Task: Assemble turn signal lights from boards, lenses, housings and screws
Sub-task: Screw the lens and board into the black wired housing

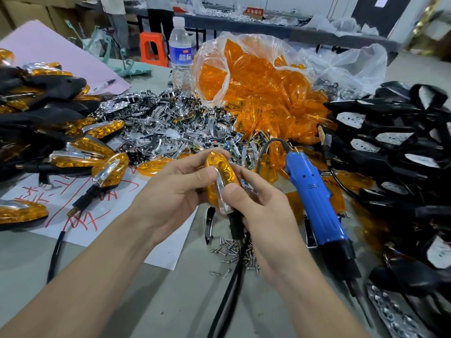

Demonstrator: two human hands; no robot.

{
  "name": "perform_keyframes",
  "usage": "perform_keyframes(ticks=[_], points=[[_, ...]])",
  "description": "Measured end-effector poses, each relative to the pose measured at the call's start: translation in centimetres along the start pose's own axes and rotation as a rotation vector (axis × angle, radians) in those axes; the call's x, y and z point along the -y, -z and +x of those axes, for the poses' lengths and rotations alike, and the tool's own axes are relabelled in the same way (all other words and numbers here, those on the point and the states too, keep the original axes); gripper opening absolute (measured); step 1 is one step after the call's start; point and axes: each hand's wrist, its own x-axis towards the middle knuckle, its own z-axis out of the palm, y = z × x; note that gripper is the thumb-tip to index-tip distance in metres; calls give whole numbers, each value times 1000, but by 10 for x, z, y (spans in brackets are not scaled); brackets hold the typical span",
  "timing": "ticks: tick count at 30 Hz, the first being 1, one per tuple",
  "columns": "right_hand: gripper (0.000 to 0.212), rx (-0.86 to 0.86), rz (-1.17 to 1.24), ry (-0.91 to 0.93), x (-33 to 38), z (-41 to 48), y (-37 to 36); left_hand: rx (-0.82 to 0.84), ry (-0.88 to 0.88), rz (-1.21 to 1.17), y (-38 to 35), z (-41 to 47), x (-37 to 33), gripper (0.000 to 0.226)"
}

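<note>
Left thumb [210, 172] pressed on the amber face, right thumb [231, 191] on the chrome strip; the other fingers of both hands are curled round the body. Left hand [175, 191] and right hand [266, 208] thus both grip one amber-lensed, chrome-trimmed turn signal light [220, 172]. It is held above the table's near-centre, lens up, with its black stem [235, 228] hanging below the palms.

Directly beneath: heap of small silver screws [234, 252], not countable. Just right of the right hand: one blue plastic electric screwdriver [314, 203], lying flat, bit end toward the near edge.

Open room: bare grey table top [170, 301] under and between the forearms, toward the near edge. Elsewhere crowded.

- Left edge: heap of finished amber-and-black lights [92, 152], partly on one white paper sheet with red writing [102, 215]; count uncertain.
- Centre: heap of chrome reflector pieces [175, 123].
- Behind that: one clear plastic bag of orange lenses [256, 76], spilling forward.
- Right edge: stack of black plastic housings [390, 147].
- Far edge: one clear water bottle [180, 52].
- Far-left corner: one pink sheet [56, 52].

Beyond the table: one orange plastic stool [152, 48] and a second long bench.
</note>
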Motion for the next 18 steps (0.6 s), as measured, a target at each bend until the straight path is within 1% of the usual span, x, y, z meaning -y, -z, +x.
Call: perform_keyframes(ticks=[1, 3, 5, 7, 8, 10, 13, 18], points=[[33, 3, 3, 15, 0, 0, 1, 9, -7, 13, -1, 0, 0, 34], [33, -1, 0, 35, 0, 0, 4, -2, -44, 88, -2, 0, 0, 31], [35, -8, -18, 48, -1, 0, 5, -57, -99, 254, -1, -1, -2, 29], [38, -28, -116, 120, -4, -1, 4, -129, -121, 377, 4, -1, -6, 28], [41, -46, -171, 159, -4, -2, 2, -142, -104, 369, 5, -1, -9, 26], [45, -100, -236, 214, -7, -5, 1, -119, -65, 319, 5, 0, -13, 28], [44, -137, -270, 277, -12, -6, 2, -88, -77, 320, 4, 0, -13, 28], [42, -72, -299, 307, -10, -7, -5, -150, -128, 315, 6, -6, -11, 21]])
